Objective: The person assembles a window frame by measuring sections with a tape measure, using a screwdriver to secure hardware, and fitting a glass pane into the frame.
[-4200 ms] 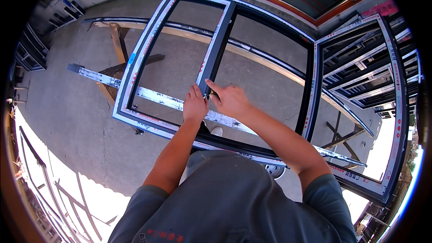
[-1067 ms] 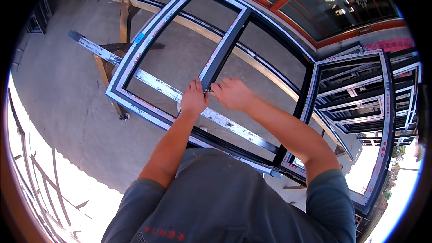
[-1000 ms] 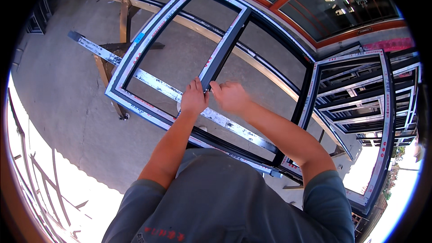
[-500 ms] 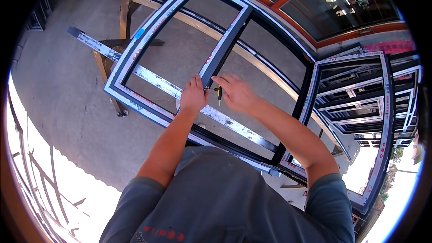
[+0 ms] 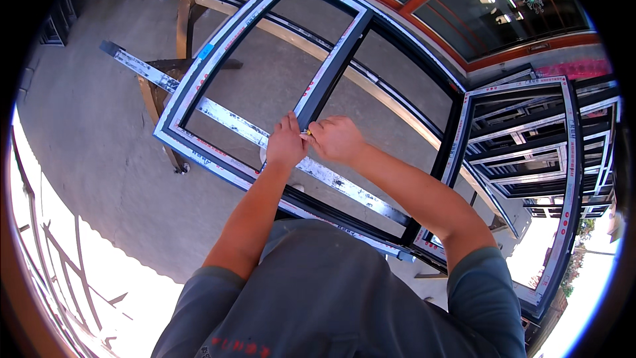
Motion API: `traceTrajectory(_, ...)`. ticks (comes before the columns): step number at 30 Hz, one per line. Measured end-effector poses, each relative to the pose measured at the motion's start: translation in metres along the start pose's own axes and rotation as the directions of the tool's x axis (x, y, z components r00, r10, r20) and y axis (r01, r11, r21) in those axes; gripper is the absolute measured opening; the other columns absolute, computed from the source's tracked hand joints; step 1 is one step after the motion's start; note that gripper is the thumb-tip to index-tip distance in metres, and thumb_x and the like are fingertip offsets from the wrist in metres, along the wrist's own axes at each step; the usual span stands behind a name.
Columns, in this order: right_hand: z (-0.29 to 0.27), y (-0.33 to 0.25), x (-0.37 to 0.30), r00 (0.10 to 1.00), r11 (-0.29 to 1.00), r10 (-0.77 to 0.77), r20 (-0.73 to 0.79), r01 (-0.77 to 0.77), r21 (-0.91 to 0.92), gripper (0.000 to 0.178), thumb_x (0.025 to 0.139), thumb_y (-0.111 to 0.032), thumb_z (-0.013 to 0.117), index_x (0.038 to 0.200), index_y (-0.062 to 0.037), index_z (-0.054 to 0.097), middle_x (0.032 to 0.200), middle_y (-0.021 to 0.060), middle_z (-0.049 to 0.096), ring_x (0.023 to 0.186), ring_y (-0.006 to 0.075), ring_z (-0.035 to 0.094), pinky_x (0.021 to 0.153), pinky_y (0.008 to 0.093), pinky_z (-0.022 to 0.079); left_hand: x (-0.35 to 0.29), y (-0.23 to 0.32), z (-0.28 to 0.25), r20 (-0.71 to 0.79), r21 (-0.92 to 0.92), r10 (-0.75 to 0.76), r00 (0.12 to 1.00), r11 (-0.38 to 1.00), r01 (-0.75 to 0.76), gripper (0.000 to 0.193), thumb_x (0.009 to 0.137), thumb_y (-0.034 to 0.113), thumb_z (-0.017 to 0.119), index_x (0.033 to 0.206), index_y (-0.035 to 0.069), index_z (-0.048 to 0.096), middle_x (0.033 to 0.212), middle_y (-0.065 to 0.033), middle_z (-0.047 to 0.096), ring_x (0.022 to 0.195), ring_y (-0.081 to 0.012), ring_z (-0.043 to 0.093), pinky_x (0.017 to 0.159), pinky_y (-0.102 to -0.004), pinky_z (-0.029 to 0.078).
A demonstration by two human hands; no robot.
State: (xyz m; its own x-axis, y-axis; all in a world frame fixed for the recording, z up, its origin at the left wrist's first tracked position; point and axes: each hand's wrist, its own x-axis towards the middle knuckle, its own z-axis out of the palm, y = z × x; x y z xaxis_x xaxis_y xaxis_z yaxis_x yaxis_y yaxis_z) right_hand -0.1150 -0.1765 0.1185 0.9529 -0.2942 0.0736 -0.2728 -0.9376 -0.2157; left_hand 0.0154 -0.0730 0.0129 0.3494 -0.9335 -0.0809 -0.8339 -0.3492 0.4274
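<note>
the right hand (image 5: pixel 338 139) is closed around a small tool (image 5: pixel 309 132), thumb and forefinger pinching it; only a bit of yellow shows, and most of it is hidden in the fist. its tip points left, at the near part of the bar (image 5: pixel 336 59) that divides the frame (image 5: pixel 235 32). the left hand (image 5: pixel 286 142) lies at that same part of the bar, fingers together along its left edge; whether they pinch it or just press, the view does not show.

the likeliest trouble is a slip. the tool's tip sits right beside the left hand's fingertips, so a skid under sideways force could jab them or scratch the bar. if the tip seats askew, it could chew up whatever it turns; that spot is too small to make out.

the frame lies across two rails, a blotched white one (image 5: pixel 232 121) and a wooden one (image 5: pixel 285 33) beyond it. no clamp shows, so a hard push could shift the frame. the sash (image 5: pixel 571 159) juts out at the right; its weight might tip or twist things if that side is poorly held up. a dropped tool could fall through the frame's gap onto the floor (image 5: pixel 119 159).
</note>
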Motion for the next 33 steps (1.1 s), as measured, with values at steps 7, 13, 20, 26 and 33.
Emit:
traceTrajectory(7, 0.005, -0.033, 0.011, 0.832, 0.83, 0.555, -0.014, -0.552, 0.074, 0.04, 0.104, -0.04, 0.056, 0.085, -0.0089, 0.072, 0.068, 0.0192, 0.071, 0.065, 0.038, 0.073, 0.066, 0.0495, 0.058, 0.001, -0.002, 0.001, -0.025, -0.015, -0.003, 1.0, 1.0, 0.003, 0.081, 0.093, 0.036, 0.068, 0.152, -0.011, 0.039, 0.128, -0.021, 0.059, 0.112, -0.0377, 0.064, 0.086, -0.0452, 0.061)
traceTrajectory(13, -0.012, -0.012, -0.002, 0.96, 0.968, 0.236, 0.148, -0.245, 0.045, 0.027, 0.097, -0.034, 0.066, 0.093, -0.0076, 0.072, 0.079, 0.0157, 0.074, 0.078, 0.0367, 0.074, 0.071, 0.0494, 0.059, 0.003, -0.001, 0.004, 0.001, -0.023, -0.022, 1.0, 1.0, 0.022, 0.085, 0.092, 0.035, 0.07, 0.155, -0.009, 0.035, 0.133, -0.0207, 0.057, 0.116, -0.0382, 0.063, 0.091, -0.0459, 0.06)
traceTrajectory(20, -0.038, 0.013, -0.019, 0.993, 0.954, 0.096, 0.061, -0.11, 0.278, 0.019, 0.093, -0.021, 0.07, 0.107, -0.0076, 0.072, 0.091, 0.0135, 0.075, 0.092, 0.0375, 0.072, 0.083, 0.0477, 0.057, 0.0, 0.004, -0.001, -0.041, -0.049, -0.015, 0.999, 0.999, 0.013, 0.081, 0.093, 0.036, 0.068, 0.154, -0.008, 0.038, 0.135, -0.0229, 0.058, 0.117, -0.0395, 0.064, 0.093, -0.0469, 0.059)
traceTrajectory(26, -0.044, 0.014, -0.074, 0.856, 0.682, 0.473, 0.209, -0.506, 0.528, 0.035, 0.105, -0.03, 0.063, 0.136, -0.015, 0.069, 0.104, 0.0176, 0.076, 0.092, 0.0398, 0.07, 0.085, 0.0491, 0.056, 0.002, 0.004, 0.003, -0.111, -0.05, 0.023, 0.994, 0.998, -0.029, 0.076, 0.094, 0.035, 0.066, 0.151, -0.009, 0.041, 0.133, -0.0255, 0.059, 0.115, -0.0416, 0.064, 0.093, -0.048, 0.059)
traceTrajectory(33, -0.013, 0.021, -0.142, 0.758, 0.567, 0.62, 0.201, -0.611, 0.553, 0.036, 0.102, -0.016, 0.063, 0.137, -0.0216, 0.069, 0.104, 0.02, 0.07, 0.089, 0.0391, 0.067, 0.084, 0.0473, 0.055, 0.005, -0.008, 0.005, -0.117, -0.025, 0.097, 0.988, 0.995, -0.101, 0.08, 0.094, 0.038, 0.068, 0.151, -0.01, 0.04, 0.135, -0.0287, 0.057, 0.116, -0.0435, 0.063, 0.097, -0.052, 0.053)
